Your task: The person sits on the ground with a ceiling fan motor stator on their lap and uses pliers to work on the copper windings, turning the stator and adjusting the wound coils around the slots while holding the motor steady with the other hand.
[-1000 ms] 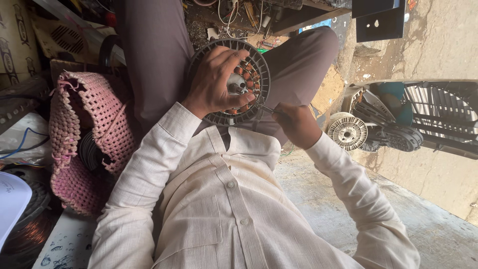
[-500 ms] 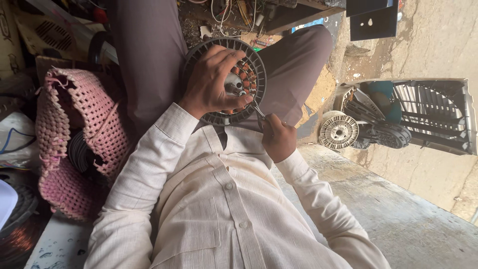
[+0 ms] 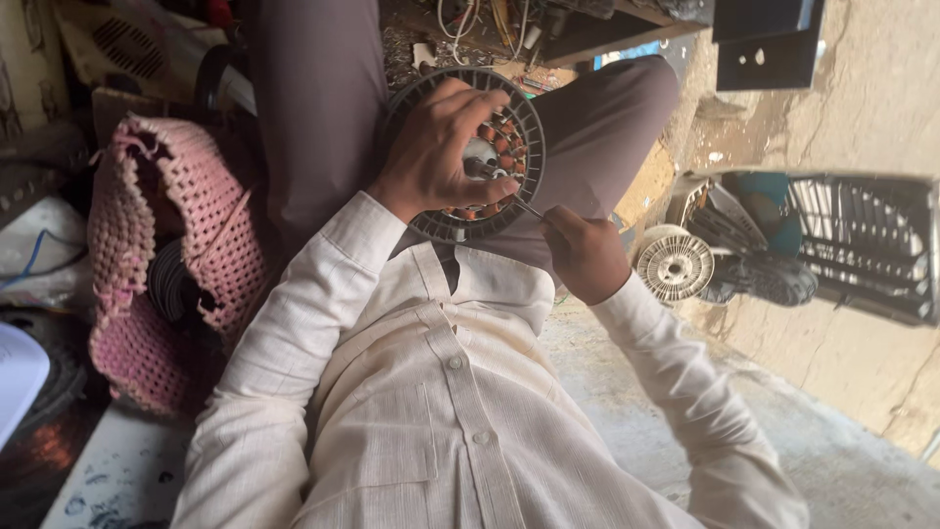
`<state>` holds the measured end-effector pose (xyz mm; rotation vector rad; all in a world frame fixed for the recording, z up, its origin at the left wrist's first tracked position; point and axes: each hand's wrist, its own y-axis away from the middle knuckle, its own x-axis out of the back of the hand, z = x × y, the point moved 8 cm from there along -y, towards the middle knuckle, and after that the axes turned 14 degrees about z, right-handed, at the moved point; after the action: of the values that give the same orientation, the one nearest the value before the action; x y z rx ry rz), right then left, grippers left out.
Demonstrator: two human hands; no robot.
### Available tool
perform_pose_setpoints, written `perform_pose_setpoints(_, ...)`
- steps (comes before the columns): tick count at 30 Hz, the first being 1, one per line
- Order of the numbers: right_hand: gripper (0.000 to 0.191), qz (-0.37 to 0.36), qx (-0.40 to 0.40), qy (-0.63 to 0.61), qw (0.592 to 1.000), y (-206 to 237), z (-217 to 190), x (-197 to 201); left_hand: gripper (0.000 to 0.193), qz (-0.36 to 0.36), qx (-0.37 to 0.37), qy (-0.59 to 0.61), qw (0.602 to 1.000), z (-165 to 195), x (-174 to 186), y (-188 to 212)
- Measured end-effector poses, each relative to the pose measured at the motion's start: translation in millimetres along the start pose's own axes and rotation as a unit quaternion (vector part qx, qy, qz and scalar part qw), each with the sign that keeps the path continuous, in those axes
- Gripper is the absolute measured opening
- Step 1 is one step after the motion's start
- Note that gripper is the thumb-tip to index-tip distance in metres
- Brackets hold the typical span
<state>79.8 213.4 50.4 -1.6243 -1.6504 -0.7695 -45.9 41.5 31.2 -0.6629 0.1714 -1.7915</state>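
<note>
A pink woven basket (image 3: 166, 264) stands at the person's left side, with dark coiled wire (image 3: 174, 284) showing inside it. The round motor (image 3: 470, 157), with its black ribbed rim and ring of copper coils, rests on the person's lap between the thighs. The left hand (image 3: 436, 152) lies over its face, fingers curled around the hub, so the grip is pressed onto the motor. The right hand (image 3: 586, 253) sits just beside the motor's lower edge, its grip pinching a thin metal tool (image 3: 524, 206) whose tip reaches into the coils. A white ribbed disc (image 3: 674, 266) lies on the floor near the right hand. Since half a second ago the right hand has shifted slightly outward; the left hand stays on the motor.
</note>
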Motion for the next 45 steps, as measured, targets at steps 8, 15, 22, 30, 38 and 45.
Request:
perform_pose_setpoints(8,0.008,-0.088,-0.036,-0.004,0.995,-4.2,15.5,9.8,0.102,0.007,-0.008,0.003,1.000,-1.5,-0.9,1.9)
perform_pose_setpoints(15,0.013,-0.136,-0.134,-0.097,0.977,2.4,48.4,17.2,0.101,0.012,-0.005,0.009,1.000,-6.4,-3.5,4.0)
perform_pose_setpoints(22,0.016,-0.173,-0.149,-0.082,0.970,-10.1,55.8,0.5,0.099,0.017,-0.027,-0.009,0.999,0.9,-1.9,1.1)
perform_pose_setpoints(30,0.014,-0.167,-0.155,-0.074,0.971,-10.8,47.1,-5.2,0.100,0.019,-0.021,-0.006,1.000,5.5,1.4,-3.4)
perform_pose_setpoints(38,0.004,-0.016,-0.034,-0.011,0.999,2.1,8.1,2.3,0.098,0.018,-0.023,-0.015,0.999,6.5,1.4,-7.1)
perform_pose_setpoints(45,0.005,0.110,-0.082,0.017,0.990,31.4,-1.8,-18.0,0.099,0.018,-0.023,-0.019,0.999,6.2,0.7,-6.3)
